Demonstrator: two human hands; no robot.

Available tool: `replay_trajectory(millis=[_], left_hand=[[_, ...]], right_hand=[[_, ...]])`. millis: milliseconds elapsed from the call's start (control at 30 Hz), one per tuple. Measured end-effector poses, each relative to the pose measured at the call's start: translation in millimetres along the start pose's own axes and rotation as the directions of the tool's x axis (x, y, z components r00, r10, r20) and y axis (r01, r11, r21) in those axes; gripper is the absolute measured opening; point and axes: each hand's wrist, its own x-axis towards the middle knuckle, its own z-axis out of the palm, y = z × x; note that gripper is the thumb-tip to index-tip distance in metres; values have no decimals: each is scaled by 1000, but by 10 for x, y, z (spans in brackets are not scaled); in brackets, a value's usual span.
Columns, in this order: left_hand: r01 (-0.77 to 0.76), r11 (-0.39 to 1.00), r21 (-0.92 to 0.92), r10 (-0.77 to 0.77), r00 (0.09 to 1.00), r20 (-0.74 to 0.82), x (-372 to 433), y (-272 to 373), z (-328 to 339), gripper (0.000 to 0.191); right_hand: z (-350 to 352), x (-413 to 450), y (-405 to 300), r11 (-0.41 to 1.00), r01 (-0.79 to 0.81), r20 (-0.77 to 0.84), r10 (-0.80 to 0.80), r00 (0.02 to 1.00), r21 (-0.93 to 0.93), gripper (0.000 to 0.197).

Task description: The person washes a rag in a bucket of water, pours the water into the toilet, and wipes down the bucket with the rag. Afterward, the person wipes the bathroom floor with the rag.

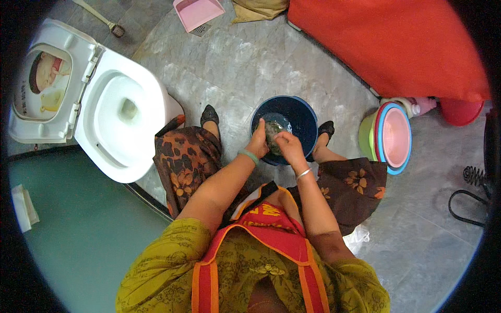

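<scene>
A dark blue plastic bucket [306, 113] stands on the floor between my feet, with liquid that catches the light inside. Over its opening my left hand [258, 141] grips a dark, greenish-grey rounded object [275, 131] along its left side; what the object is I cannot tell, though it may be a turtle or a fish. My right hand [289, 148] touches the same object from the right with bent fingers. Whether those fingers grip it or only rest on it is unclear. A green bangle circles my left wrist and a silver one my right.
An open white toilet [156, 98] stands at the left. Stacked plastic basins [368, 135] lean at the right, near a red cloth cover [391, 43]. A pink dustpan [198, 12] and a toilet brush [116, 30] lie at the top. A black looped cable [456, 193] is far right.
</scene>
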Motion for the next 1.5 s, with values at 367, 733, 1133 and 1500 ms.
replay_trajectory(millis=[367,733,1133,1500], left_hand=[[-83,993,81,64,976,210,364,-28,-203,30],[-117,959,258,166,971,-174,140,-116,82,11],[-427,483,764,492,855,166,178,-95,162,32],[-143,306,941,610,789,-79,331,-127,-82,36]], right_hand=[[210,-98,-539,985,116,-37,-121,992,-126,20],[-128,827,438,815,-251,-125,218,968,-523,41],[-261,787,365,993,-101,582,121,805,-66,38],[-164,1088,954,786,-272,47,356,933,-556,35]])
